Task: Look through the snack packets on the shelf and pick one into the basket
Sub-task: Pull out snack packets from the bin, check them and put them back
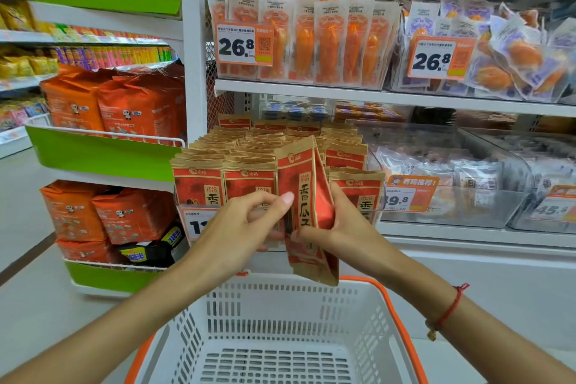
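A red and brown snack packet (304, 196) with large black characters is lifted out of its row, upright, above the far rim of the white basket (274, 321). My left hand (237, 227) pinches its left edge with thumb and fingers. My right hand (339, 227) grips its right side, where a second red packet face shows behind it. More packets of the same kind (249, 162) stand in tight rows in the clear shelf bin behind. The basket holds nothing.
Orange carrot-like packets (311, 40) fill the shelf above, with 26.8 price tags. Clear bins of pale packets (452, 171) sit to the right. A green side rack (103, 153) with orange bags stands at the left. The basket has orange handles (402, 321).
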### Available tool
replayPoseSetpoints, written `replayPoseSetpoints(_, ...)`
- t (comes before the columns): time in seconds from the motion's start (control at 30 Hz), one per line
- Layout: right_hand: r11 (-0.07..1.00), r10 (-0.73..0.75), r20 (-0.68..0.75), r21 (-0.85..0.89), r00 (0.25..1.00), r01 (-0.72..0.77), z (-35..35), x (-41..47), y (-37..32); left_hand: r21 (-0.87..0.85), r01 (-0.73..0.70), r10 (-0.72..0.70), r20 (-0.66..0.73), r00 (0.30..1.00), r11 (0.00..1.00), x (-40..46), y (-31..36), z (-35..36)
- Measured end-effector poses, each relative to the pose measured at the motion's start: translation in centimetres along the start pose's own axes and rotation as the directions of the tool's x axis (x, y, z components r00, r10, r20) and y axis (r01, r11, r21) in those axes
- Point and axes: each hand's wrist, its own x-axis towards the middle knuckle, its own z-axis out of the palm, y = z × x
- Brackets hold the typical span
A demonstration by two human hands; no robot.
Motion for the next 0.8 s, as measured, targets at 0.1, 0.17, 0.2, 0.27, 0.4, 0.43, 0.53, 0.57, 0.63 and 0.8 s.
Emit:
replayPoseSetpoints(0.1,0.988,-0.058,0.019,-0.139,0.998,0.06,0.5,-0.3,-0.1,-0.086,0.059,-0.053,0.064,0.997,0.995,-0.3,0.5,0.4)
replayPoseSetpoints(0.17,0.962,-0.113,0.033,-0.246,0.993,0.118,0.9,-0.5,-0.3,-0.095,0.05,-0.041,0.099,0.994,0.994,-0.5,0.4,0.8)
replayPoseSetpoints(0.2,0.953,-0.122,0.045,-0.273,0.992,0.129,1.1,-0.5,-0.3,-0.108,0.048,-0.037,0.102,0.994,0.993,-0.5,0.4,0.9)
replayPoseSetpoints(0.27,0.972,-0.098,0.084,-0.204,0.992,0.114,0.9,-0.4,-0.3,-0.147,0.066,-0.051,0.104,0.993,0.987,-0.3,0.3,0.7)
replayPoseSetpoints(0.4,0.997,-0.041,0.126,-0.061,0.991,0.049,0.2,-0.3,0.2,-0.196,0.093,-0.073,0.106,0.992,0.976,0.5,-0.3,-0.3)
replayPoseSetpoints(0.43,0.996,-0.033,0.101,-0.084,0.994,0.041,0.2,-0.3,0.3,-0.211,0.096,-0.074,0.112,0.991,0.973,0.6,-0.4,-0.6)
replayPoseSetpoints(0.53,1.0,-0.008,-0.076,-0.021,0.997,0.007,0.1,-0.1,0.1,-0.239,0.118,-0.093,0.112,0.989,0.964,1.1,-0.7,-1.0)
replayPoseSetpoints(0.57,1.0,0.009,-0.141,0.016,0.99,-0.007,-0.1,0.0,-0.1,-0.247,0.123,-0.099,0.109,0.989,0.961,1.2,-0.7,-1.0)
replayPoseSetpoints(0.63,0.999,0.017,-0.256,0.034,0.966,-0.009,-0.4,0.4,0.0,-0.248,0.11,-0.088,0.099,0.991,0.962,1.3,-0.9,-0.9)
replayPoseSetpoints(0.8,0.992,-0.086,-0.378,-0.117,0.922,0.045,-0.9,0.7,0.2,-0.186,0.08,-0.069,0.063,0.996,0.979,1.4,-1.5,-0.8)
